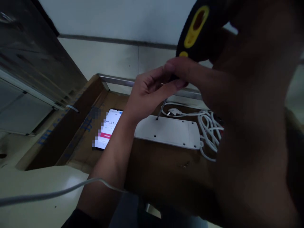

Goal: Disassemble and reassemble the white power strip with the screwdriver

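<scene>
A cordless screwdriver (201, 30), black with yellow parts, slants down from the upper right. My right hand (201, 71), large and dark close to the camera, is closed on it. My left hand (148, 93) has its fingers pinched round the tool's front end, touching my right fingers. Below them the thin metal bit (162, 107) reaches down to a hole in a white power strip (171, 131). The strip lies with its holed back upward, its left end behind my left wrist. Whether a screw sits under the tip is hidden.
A lit phone (108, 128) showing a timer lies left of my forearm. A coiled white cable with a plug (210, 128) lies behind and right of the strip. Small screws (185, 164) lie in front. A cardboard wall (64, 126) rises at left; a grey cord (59, 190) crosses the foreground.
</scene>
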Demonstrator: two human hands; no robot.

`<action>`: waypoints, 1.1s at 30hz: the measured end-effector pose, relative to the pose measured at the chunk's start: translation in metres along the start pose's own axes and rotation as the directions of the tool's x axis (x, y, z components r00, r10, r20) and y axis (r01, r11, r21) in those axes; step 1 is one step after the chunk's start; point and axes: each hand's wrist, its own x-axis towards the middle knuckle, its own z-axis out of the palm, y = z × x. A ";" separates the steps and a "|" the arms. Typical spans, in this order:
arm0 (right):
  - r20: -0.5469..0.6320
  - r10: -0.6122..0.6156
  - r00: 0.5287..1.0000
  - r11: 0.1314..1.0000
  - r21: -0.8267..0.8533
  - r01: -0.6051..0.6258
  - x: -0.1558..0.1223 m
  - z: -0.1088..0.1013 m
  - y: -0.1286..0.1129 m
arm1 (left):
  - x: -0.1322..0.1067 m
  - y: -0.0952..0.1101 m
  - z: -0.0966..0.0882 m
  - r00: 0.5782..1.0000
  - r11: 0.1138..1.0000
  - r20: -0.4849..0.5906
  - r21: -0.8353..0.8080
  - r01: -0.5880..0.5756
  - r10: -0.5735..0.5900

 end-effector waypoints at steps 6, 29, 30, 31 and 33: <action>0.083 -0.120 0.989 0.990 0.089 0.113 -0.002 0.007 -0.009 | 0.002 -0.004 -0.001 0.996 0.999 -0.068 0.008 -0.049 0.050; 0.027 -0.152 0.988 0.945 0.298 0.137 -0.001 0.012 0.011 | 0.000 0.007 -0.005 0.996 0.994 -0.009 -0.055 0.089 -0.090; 0.037 -0.144 0.989 0.948 0.292 0.127 -0.002 0.012 0.010 | 0.000 0.007 -0.005 0.995 0.993 -0.010 -0.069 0.096 -0.097; 0.028 -0.130 0.991 0.959 0.256 0.119 -0.002 0.012 0.009 | 0.000 0.007 -0.004 0.995 0.992 -0.016 -0.080 0.096 -0.098; -0.050 -0.104 0.993 0.984 0.142 0.110 -0.002 0.015 0.009 | -0.001 0.007 -0.003 0.996 0.993 -0.033 -0.095 0.075 -0.078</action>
